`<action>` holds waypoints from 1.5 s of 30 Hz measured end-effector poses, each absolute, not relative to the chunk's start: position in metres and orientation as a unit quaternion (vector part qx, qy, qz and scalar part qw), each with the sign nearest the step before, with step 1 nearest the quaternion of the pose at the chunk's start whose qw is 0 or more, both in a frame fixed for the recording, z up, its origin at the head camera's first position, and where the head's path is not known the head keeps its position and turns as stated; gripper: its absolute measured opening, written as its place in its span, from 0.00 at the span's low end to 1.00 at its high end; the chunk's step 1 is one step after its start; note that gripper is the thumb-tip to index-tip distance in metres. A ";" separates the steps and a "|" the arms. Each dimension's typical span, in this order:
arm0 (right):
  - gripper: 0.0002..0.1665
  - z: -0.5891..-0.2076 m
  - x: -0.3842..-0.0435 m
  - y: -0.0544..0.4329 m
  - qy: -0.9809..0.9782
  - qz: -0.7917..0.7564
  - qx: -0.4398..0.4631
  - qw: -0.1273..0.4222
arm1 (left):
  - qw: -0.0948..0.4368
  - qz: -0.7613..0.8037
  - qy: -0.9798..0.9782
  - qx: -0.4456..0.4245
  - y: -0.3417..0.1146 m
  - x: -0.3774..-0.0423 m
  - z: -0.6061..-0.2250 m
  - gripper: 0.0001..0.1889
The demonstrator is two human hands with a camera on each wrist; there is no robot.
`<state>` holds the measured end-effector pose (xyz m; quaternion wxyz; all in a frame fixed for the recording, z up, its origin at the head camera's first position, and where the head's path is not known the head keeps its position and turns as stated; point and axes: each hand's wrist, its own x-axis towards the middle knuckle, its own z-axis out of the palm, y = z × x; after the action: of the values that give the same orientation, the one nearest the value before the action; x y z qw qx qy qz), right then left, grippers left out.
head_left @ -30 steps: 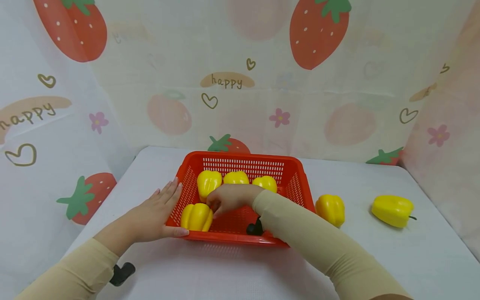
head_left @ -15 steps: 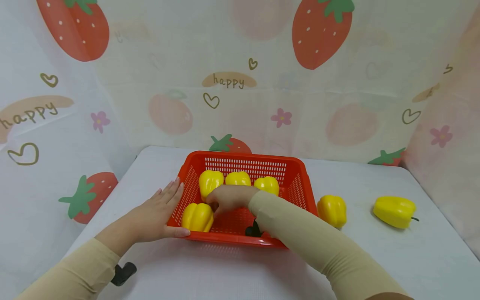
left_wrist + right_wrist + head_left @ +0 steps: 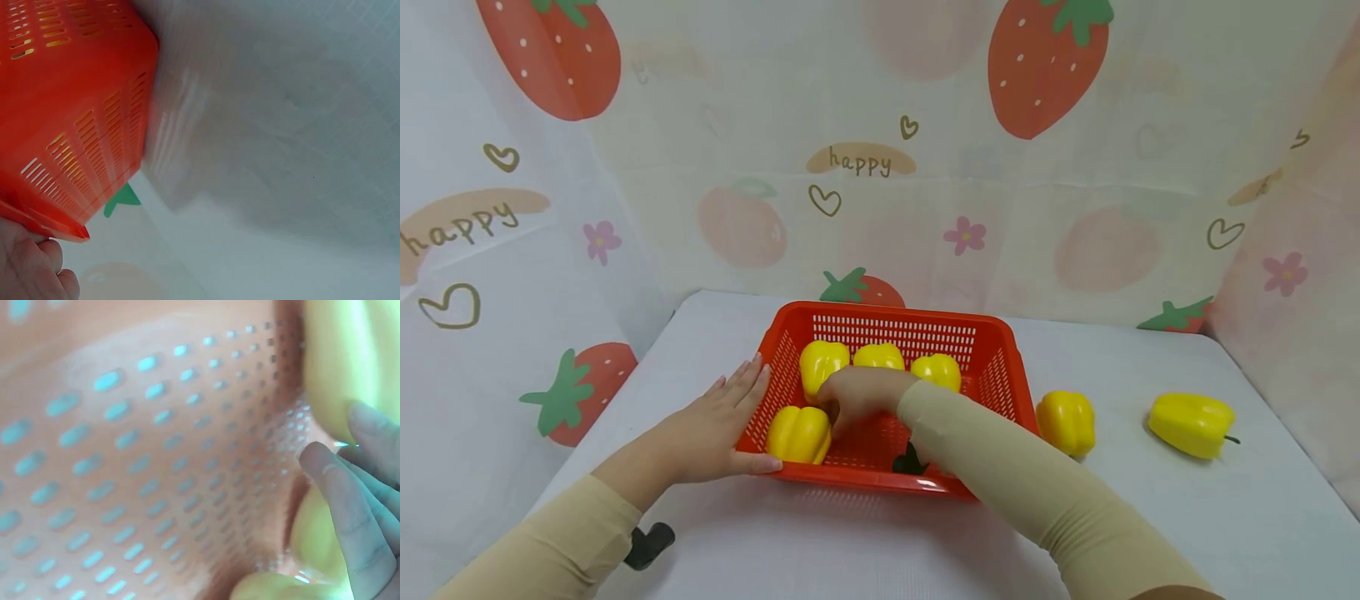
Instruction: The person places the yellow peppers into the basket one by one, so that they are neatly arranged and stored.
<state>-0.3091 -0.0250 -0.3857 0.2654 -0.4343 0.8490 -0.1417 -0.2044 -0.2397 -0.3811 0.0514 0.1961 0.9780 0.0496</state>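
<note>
A red perforated plastic basket (image 3: 917, 321) stands on the table. My left hand (image 3: 707, 437) rests against its left side with straight fingers, the thumb lying on the front rim corner. Inside the basket, my right hand (image 3: 865, 396) reaches down beside the front-left yellow bell pepper (image 3: 797, 433). In the right wrist view, the thumb (image 3: 374, 425) touches a yellow bell pepper (image 3: 350, 362), while the index finger stands apart from the thumb. Along the basket's back sit three more yellow peppers: one at left (image 3: 823, 365), one in the middle (image 3: 880, 356), one at right (image 3: 936, 371).
Right of the basket on the white table (image 3: 1120, 517), a yellow bell pepper (image 3: 1066, 423) stands close to the basket wall. Farther right lies another yellow pepper (image 3: 1191, 425) with a dark stem. A strawberry-printed sheet (image 3: 865, 233) surrounds the table's back and sides.
The head view has shifted slightly. Both hands, the basket and the peppers keep nearly the same places relative to each other; the right forearm has moved a little left.
</note>
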 end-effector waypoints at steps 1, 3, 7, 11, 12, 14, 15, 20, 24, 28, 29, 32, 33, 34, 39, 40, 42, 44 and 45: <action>0.12 -0.384 -0.309 -0.025 0.850 -0.142 -0.433 0.265 | 0.051 0.050 0.978 0.196 -0.239 -0.204 -0.381 0.63; 0.11 -0.382 -0.309 -0.024 0.851 -0.140 -0.432 0.262 | 0.052 0.051 0.978 0.196 -0.239 -0.204 -0.380 0.63; 0.08 -0.381 -0.309 -0.024 0.846 -0.143 -0.445 0.257 | 0.054 0.052 0.978 0.194 -0.237 -0.204 -0.378 0.63; 0.07 -0.383 -0.308 -0.027 0.840 -0.137 -0.460 0.252 | 0.054 0.050 0.978 0.195 -0.237 -0.203 -0.377 0.63; 0.07 -0.383 -0.308 -0.027 0.840 -0.134 -0.462 0.251 | 0.053 0.050 0.978 0.196 -0.236 -0.203 -0.377 0.63; 0.07 -0.384 -0.307 -0.028 0.842 -0.128 -0.463 0.246 | 0.050 0.049 0.977 0.199 -0.236 -0.203 -0.377 0.63; 0.07 -0.384 -0.307 -0.028 0.842 -0.124 -0.466 0.243 | 0.048 0.049 0.977 0.201 -0.236 -0.203 -0.377 0.63; 0.07 -0.384 -0.307 -0.026 0.843 -0.123 -0.462 0.249 | 0.049 0.050 0.977 0.202 -0.236 -0.202 -0.377 0.63; 0.06 -0.380 -0.309 -0.022 0.844 -0.136 -0.447 0.263 | 0.053 0.050 0.978 0.198 -0.236 -0.202 -0.377 0.62; 0.07 -0.374 -0.311 -0.018 0.849 -0.140 -0.431 0.272 | 0.052 0.049 0.978 0.196 -0.236 -0.202 -0.377 0.62; 0.08 -0.372 -0.311 -0.017 0.850 -0.139 -0.427 0.274 | 0.052 0.049 0.978 0.196 -0.236 -0.202 -0.376 0.63; 0.08 -0.368 -0.313 -0.015 0.854 -0.137 -0.418 0.277 | 0.051 0.051 0.978 0.197 -0.236 -0.202 -0.376 0.63; 0.09 -0.366 -0.313 -0.014 0.855 -0.139 -0.415 0.278 | 0.051 0.051 0.978 0.198 -0.236 -0.202 -0.376 0.63; 0.09 -0.365 -0.314 -0.013 0.855 -0.141 -0.415 0.278 | 0.052 0.051 0.977 0.198 -0.236 -0.202 -0.376 0.63; 0.14 -0.357 -0.317 -0.008 0.847 -0.159 -0.428 0.273 | 0.057 0.049 0.978 0.197 -0.236 -0.203 -0.377 0.63; 0.15 -0.355 -0.317 -0.007 0.846 -0.157 -0.433 0.268 | 0.059 0.049 0.978 0.195 -0.236 -0.204 -0.377 0.63; 0.16 -0.350 -0.317 -0.003 0.847 -0.155 -0.439 0.258 | 0.061 0.048 0.978 0.193 -0.236 -0.204 -0.377 0.63; 0.17 -0.343 -0.317 0.000 0.848 -0.156 -0.441 0.249 | 0.060 0.049 0.978 0.196 -0.236 -0.204 -0.377 0.63; 0.17 -0.340 -0.317 0.002 0.850 -0.154 -0.443 0.242 | 0.060 0.050 0.977 0.196 -0.236 -0.204 -0.377 0.63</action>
<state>-0.3166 0.0019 -0.3402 0.2417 -0.4426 0.8497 -0.1543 -0.2036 -0.2358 -0.3768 0.0597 0.1965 0.9774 0.0503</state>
